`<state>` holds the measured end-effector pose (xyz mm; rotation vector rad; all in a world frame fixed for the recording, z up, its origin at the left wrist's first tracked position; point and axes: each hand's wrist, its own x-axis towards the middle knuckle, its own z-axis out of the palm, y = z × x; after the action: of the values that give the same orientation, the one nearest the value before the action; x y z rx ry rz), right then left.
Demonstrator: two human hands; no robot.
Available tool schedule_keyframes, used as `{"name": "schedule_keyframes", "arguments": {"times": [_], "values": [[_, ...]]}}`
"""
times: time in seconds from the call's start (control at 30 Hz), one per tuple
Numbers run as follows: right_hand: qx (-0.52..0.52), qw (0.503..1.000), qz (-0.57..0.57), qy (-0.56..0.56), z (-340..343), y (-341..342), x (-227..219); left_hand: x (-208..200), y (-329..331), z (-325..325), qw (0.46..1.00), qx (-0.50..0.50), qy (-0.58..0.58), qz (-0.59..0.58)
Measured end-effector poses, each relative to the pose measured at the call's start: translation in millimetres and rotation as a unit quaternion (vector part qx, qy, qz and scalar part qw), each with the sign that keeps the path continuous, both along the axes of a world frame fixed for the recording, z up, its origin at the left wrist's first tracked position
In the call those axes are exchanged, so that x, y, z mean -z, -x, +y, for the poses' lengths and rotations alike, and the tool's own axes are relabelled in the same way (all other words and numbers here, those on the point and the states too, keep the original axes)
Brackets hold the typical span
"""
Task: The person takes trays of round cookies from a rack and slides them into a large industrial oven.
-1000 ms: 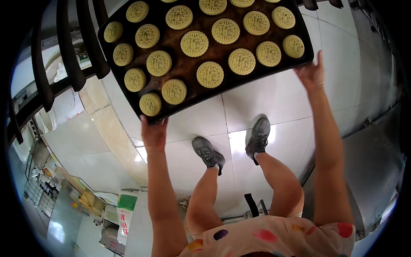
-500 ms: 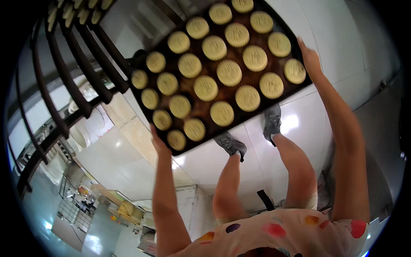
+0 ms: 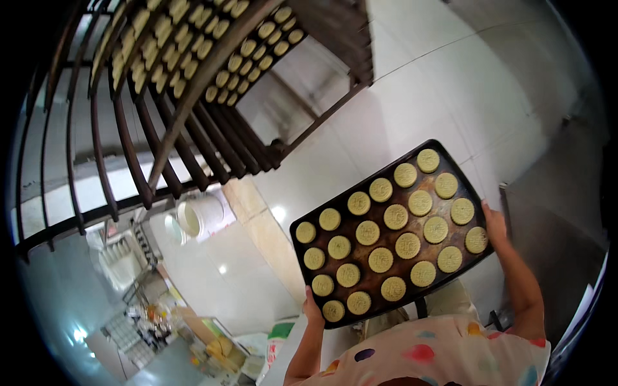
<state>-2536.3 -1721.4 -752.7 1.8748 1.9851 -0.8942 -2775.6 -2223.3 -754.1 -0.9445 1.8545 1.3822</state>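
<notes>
Between my two hands I carry a dark baking tray [image 3: 409, 182] with raised edges, tilted in the view and held close in front of my body. Rows of round, pale yellow pastries [image 3: 380, 260] with fluted rims and stamped tops lie on it, spaced apart. My left hand [image 3: 313, 309] grips the tray's near left corner, fingers under the edge. On the right short side, my right hand [image 3: 494, 225] holds the rim, its fingers partly hidden beneath. Brown stains show on the tray's bare surface.
At the upper left stands a dark metal tray rack [image 3: 187, 122] with slatted rails. Several loaded trays [image 3: 257, 58] of like pastries sit in it. A white bucket [image 3: 199, 215] is on the floor beyond it. A cluttered work area [image 3: 154, 321] lies at lower left.
Both hands have drawn the tray away from the rack, down and toward my body. More of the rack and its loaded trays now shows at the upper left.
</notes>
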Motion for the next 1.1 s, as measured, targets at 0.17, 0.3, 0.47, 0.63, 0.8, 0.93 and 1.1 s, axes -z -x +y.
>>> {"name": "schedule_keyframes", "arguments": {"times": [0.17,0.3,0.47,0.63,0.8,0.93,1.1], "values": [[0.149,0.986,0.07,-0.035,-48.9,-54.9,-56.1,-27.2,15.6,11.1,0.993,0.044,-0.057,0.096],[0.258,0.95,0.155,-0.081,-88.4,-113.1,-114.8,-80.1,36.6,62.8,0.961,0.167,-0.152,0.159],[0.396,0.86,0.252,-0.198,-158.3,-116.9,-156.2,-129.9,112.1,139.3,0.891,0.269,-0.291,0.221],[0.494,0.727,0.343,-0.332,-228.6,-102.1,-153.0,-127.5,172.3,201.9,0.804,0.354,-0.427,0.214],[0.514,0.623,0.342,-0.479,-264.8,-67.7,-125.6,-94.4,234.7,265.2,0.752,0.413,-0.465,0.218],[0.537,0.582,0.298,-0.533,-297.5,-40.2,-121.2,-82.4,241.6,295.7,0.705,0.454,-0.527,0.135],[0.591,0.581,0.224,-0.513,-316.3,7.9,-113.1,-54.7,282.5,343.1,0.668,0.52,-0.519,0.121]]}}
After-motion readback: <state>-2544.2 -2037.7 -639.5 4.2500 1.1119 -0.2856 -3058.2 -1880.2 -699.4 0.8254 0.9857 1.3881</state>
